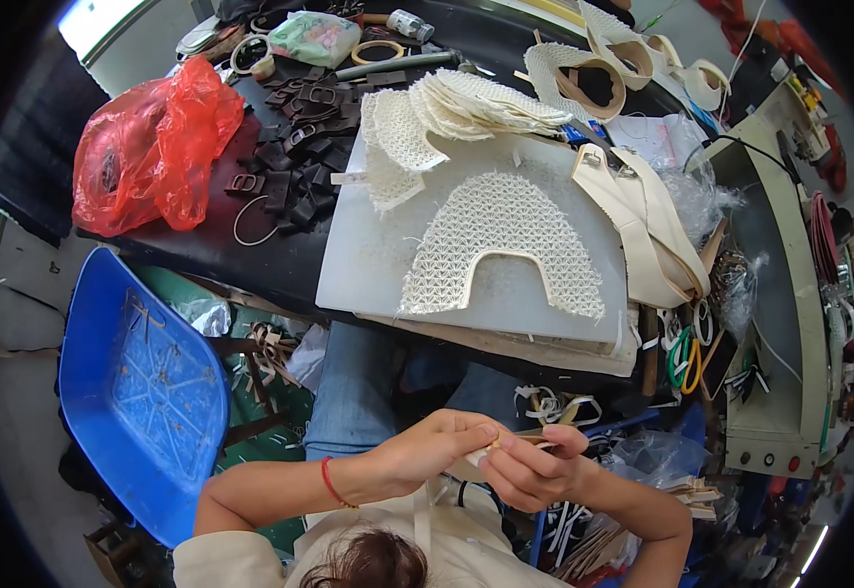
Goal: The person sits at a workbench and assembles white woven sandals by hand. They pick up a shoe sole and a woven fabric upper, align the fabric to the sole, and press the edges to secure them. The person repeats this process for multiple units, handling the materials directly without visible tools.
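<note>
Close to my body, over my lap, my two hands meet fingertip to fingertip. My left hand [434,448], with a red cord on its wrist, pinches a narrow cream strip [476,457]. My right hand [537,472] grips the same strip with curled fingers, and part of it loops out past the thumb. The fingers hide most of the strip. Beyond them, a cream woven U-shaped piece [502,218] lies flat on a pale board [360,269]. More woven pieces [476,106] are piled at the board's far edge.
Cream straps [657,230] hang over the board's right side, near green-handled scissors [678,358]. Dark buckled straps [300,137] and a red plastic bag [157,147] lie to the left. A blue tub [143,392] stands at lower left. A beige machine housing [765,294] is at right.
</note>
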Tool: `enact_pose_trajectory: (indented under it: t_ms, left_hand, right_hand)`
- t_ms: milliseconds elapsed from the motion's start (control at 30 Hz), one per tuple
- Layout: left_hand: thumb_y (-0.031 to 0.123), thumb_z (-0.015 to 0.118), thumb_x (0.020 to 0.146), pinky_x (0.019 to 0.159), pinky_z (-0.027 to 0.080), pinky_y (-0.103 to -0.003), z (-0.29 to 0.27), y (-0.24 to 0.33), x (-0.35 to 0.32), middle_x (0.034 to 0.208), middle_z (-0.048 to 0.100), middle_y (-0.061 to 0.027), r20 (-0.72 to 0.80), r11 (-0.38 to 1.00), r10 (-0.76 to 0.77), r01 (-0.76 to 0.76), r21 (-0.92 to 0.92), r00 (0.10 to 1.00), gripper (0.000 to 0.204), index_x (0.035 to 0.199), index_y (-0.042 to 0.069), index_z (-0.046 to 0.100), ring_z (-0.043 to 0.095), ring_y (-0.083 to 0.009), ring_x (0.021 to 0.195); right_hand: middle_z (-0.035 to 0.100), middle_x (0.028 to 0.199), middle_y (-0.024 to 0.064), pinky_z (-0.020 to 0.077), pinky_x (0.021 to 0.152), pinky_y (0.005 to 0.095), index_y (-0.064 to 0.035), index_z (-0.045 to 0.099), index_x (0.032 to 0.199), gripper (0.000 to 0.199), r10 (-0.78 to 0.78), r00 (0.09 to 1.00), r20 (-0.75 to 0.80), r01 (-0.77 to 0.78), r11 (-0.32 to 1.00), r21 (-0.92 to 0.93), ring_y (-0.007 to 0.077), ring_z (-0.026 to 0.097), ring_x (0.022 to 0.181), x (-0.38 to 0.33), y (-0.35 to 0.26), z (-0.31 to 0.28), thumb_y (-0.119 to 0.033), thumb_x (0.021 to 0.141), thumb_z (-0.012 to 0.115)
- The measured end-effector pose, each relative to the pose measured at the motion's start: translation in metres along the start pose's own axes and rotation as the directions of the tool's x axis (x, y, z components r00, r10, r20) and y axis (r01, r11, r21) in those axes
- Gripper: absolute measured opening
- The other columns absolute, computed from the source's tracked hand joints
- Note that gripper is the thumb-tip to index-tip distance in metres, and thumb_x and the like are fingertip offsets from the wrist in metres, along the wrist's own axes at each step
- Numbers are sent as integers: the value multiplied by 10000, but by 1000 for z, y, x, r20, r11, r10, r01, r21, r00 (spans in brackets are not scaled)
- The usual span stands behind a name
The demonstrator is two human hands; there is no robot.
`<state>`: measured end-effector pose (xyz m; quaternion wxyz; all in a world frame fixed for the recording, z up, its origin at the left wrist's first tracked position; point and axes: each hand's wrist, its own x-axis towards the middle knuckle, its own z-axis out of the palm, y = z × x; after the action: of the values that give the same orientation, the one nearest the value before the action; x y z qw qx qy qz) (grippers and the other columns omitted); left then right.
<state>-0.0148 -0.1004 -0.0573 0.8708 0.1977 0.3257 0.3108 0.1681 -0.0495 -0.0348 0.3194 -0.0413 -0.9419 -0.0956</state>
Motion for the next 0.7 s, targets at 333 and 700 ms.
enact_pose_trajectory:
  t_ms: [333,700]
  left_hand:
    - [265,474,954,766,440,-225,-6,14,-6,1010,594,-29,-6,988,118,-118,-96,993,332,1123,-3,572,536,-60,878]
    - [250,478,958,554,401,-165,-7,2,1,757,571,52,-75,983,53,-66,-171,996,262,929,31,619,471,9,671]
  right_hand:
    - [561,848,-87,301,861,384,-198,581,812,138,114,993,-15,-112,989,99,80,512,879,11,11,14,-147,692,628]
    - [532,842,-85,307,858,340,-206,566,835,159,-101,995,9,100,993,61,80,490,815,10,0,22,-165,690,617]
